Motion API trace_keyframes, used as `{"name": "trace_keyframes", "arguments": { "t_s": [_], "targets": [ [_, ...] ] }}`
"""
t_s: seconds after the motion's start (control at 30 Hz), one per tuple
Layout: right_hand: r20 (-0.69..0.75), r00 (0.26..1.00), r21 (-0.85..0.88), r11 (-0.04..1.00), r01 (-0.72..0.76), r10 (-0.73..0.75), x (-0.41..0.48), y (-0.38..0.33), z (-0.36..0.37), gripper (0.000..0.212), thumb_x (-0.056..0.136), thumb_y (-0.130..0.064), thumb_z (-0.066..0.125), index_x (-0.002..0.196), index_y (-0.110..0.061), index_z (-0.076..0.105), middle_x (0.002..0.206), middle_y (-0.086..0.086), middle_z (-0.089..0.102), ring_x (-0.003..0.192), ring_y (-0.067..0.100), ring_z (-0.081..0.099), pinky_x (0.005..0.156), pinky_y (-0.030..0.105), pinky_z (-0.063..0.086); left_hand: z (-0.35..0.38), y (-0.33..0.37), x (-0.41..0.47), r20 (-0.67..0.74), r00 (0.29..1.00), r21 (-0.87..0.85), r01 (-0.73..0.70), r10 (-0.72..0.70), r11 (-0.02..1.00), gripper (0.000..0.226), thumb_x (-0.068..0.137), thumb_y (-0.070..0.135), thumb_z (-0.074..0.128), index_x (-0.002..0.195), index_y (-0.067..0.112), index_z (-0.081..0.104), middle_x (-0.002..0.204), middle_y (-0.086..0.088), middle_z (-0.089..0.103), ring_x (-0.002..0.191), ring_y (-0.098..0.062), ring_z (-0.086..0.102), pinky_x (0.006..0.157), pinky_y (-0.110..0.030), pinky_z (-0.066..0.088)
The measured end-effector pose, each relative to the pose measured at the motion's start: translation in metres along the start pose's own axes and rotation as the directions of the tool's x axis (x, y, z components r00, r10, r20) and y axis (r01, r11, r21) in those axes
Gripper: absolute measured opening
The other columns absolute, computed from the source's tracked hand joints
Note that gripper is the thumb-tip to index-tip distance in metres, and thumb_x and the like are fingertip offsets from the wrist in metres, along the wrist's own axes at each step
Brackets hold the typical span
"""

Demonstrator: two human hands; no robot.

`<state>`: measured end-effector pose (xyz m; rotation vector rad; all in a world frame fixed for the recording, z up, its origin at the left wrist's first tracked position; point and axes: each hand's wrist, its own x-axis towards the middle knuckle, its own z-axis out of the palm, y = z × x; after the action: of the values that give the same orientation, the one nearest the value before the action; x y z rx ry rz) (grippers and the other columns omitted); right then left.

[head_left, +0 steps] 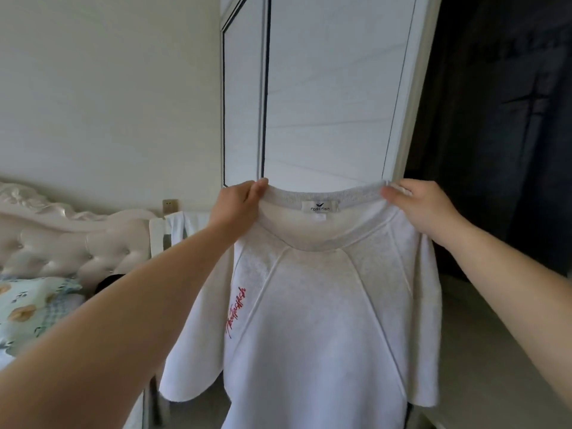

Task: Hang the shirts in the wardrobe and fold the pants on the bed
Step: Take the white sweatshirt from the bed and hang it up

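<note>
A white shirt [312,320] with red script on one side and a grey ribbed collar hangs in front of me, held up in the air by its neckline. My left hand [236,205] pinches the left end of the collar. My right hand [422,207] grips the right end. The collar is stretched wide between them, showing the label inside. Behind the shirt stands the white wardrobe door [325,88], closed. To its right the wardrobe's dark open part [501,134] shows dark clothes hanging inside.
The bed [37,305], with a tufted white headboard and floral bedding, lies at the left. A white chair or rack [168,230] with cloth draped on it stands between bed and wardrobe. A pale ledge [483,351] runs along the lower right.
</note>
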<state>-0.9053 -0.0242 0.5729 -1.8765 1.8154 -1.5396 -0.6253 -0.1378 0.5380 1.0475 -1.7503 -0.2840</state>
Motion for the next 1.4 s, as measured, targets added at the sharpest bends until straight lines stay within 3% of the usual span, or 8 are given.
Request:
{"name": "trace_keyframes", "arguments": {
  "t_s": [0.1,0.2,0.3,0.43,0.53,0.83,1.13,1.4],
  "targets": [
    [-0.053,0.999,-0.055,0.998,-0.006,0.003,-0.007,-0.001,-0.045,0.037,0.09,-0.038,0.057,0.072,-0.005,0.062,0.066,0.003,0.056,0.063,0.014,0.051,0.055,0.025,0.036,0.015,0.039,0.001,0.047,0.996,-0.078,-0.067,0.071,0.995,0.057,0.092,0.054,0.048,0.073,0.001,0.053,0.061,-0.007,0.047,0.062,-0.018,0.043,0.058,-0.032,0.032],
    [-0.13,0.991,-0.117,0.993,-0.002,-0.014,-0.012,0.001,-0.087,0.042,0.09,-0.038,0.056,0.079,0.003,0.061,0.069,0.008,0.054,0.064,0.017,0.049,0.055,0.027,0.034,0.03,0.079,-0.001,0.062,0.985,-0.088,-0.158,0.164,0.983,0.053,0.087,0.054,0.055,0.067,0.006,0.048,0.059,-0.007,0.043,0.057,-0.017,0.039,0.056,-0.032,0.031],
    [-0.204,0.978,-0.182,0.983,-0.007,-0.031,-0.015,-0.002,-0.127,0.045,0.09,-0.038,0.057,0.08,0.006,0.058,0.068,0.008,0.05,0.063,0.018,0.046,0.053,0.028,0.032,0.045,0.118,-0.001,0.039,0.979,-0.056,-0.196,0.198,0.979,0.051,0.089,0.052,0.053,0.061,0.014,0.035,0.055,0.002,0.036,0.052,-0.013,0.034,0.05,-0.03,0.024],
    [-0.284,0.955,-0.269,0.963,0.007,-0.086,-0.014,-0.011,-0.176,0.046,0.089,-0.038,0.059,0.056,-0.015,0.037,0.054,-0.002,0.032,0.05,0.012,0.03,0.042,0.018,0.024,0.066,0.166,0.006,-0.018,0.977,-0.049,-0.213,0.212,0.976,0.049,0.094,0.049,0.046,0.059,0.017,0.032,0.055,0.002,0.038,0.051,-0.013,0.036,0.047,-0.03,0.022],
    [-0.366,0.924,-0.319,0.948,-0.013,-0.11,-0.012,-0.013,-0.207,0.048,0.089,-0.038,0.059,0.054,-0.018,0.033,0.052,-0.003,0.029,0.048,0.011,0.027,0.035,0.016,0.019,0.084,0.2,0.011,-0.063,0.973,-0.041,-0.224,0.221,0.974,0.048,0.097,0.047,0.039,0.062,0.015,0.035,0.058,0.0,0.042,0.053,-0.013,0.04,0.047,-0.03,0.025],
    [-0.526,0.849,-0.379,0.906,-0.188,-0.044,-0.007,-0.006,-0.282,0.043,0.094,-0.041,0.049,0.066,-0.01,0.041,0.06,0.0,0.036,0.054,0.014,0.032,0.048,0.025,0.027,0.143,0.287,0.016,-0.106,0.947,-0.139,-0.316,0.303,0.938,0.043,0.101,0.047,0.025,0.086,0.016,0.051,0.068,0.005,0.049,0.065,-0.014,0.049,0.055,-0.029,0.035],
    [-0.618,0.778,-0.445,0.865,-0.232,-0.11,0.013,-0.021,-0.339,0.047,0.095,-0.042,0.047,0.057,-0.015,0.035,0.06,0.0,0.039,0.064,0.022,0.039,0.055,0.032,0.026,0.182,0.37,0.05,-0.188,0.932,-0.286,-0.355,0.311,0.89,0.043,0.098,0.044,0.038,0.063,0.019,0.036,0.058,0.002,0.045,0.05,-0.013,0.043,0.044,-0.027,0.027],
    [-0.651,0.737,-0.503,0.83,-0.24,-0.181,0.047,-0.021,-0.356,0.047,0.095,-0.04,0.047,0.057,-0.015,0.034,0.06,0.001,0.04,0.068,0.024,0.042,0.06,0.031,0.028,0.225,0.414,0.087,-0.212,0.885,-0.336,-0.464,0.414,0.82,0.043,0.098,0.045,0.036,0.063,0.021,0.032,0.059,-0.001,0.046,0.052,-0.017,0.046,0.044,-0.028,0.026]
  ]
}}
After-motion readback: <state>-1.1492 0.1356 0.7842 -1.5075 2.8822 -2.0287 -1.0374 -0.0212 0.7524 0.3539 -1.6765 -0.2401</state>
